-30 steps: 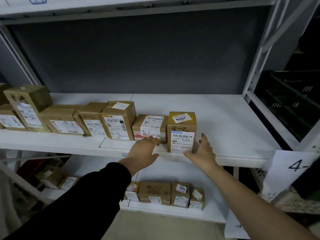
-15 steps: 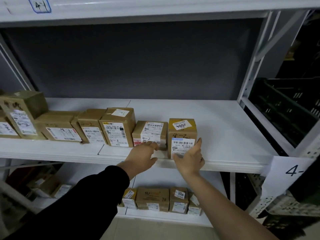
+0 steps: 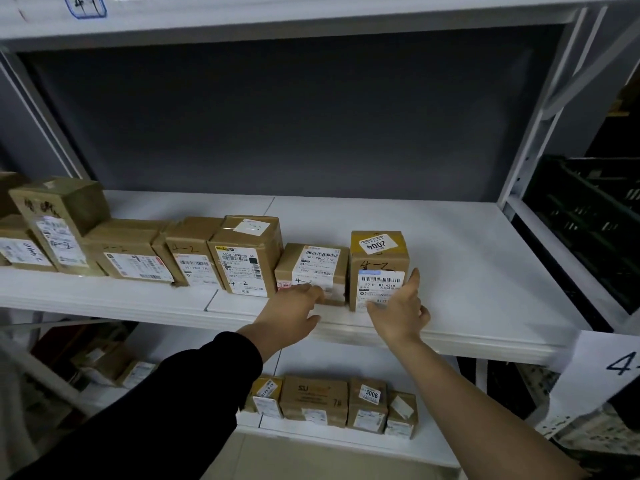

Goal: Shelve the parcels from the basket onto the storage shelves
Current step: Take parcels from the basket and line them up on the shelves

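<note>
**A:** How do the grips stand?

**B:** The left grip [image 3: 294,313] is wide, its fingers on the front of the low parcel [image 3: 311,271]. The right grip [image 3: 398,311] is wide too, its forefinger up the right edge of the yellow-topped parcel [image 3: 379,268]. Neither holds anything.

**A:** Is that parcel shelved, then?

**B:** It seems so. It stands on the shelf [image 3: 467,271], last in the row, with bare shelf to the right of the right grip.

**A:** And the counts?

**B:** Seven in that row, with an eighth cut off at the far left. Four lower parcels [image 3: 313,400] sit beneath the grips, and perhaps two dim ones down to the left. No basket shows, so what is left cannot be told.
</note>
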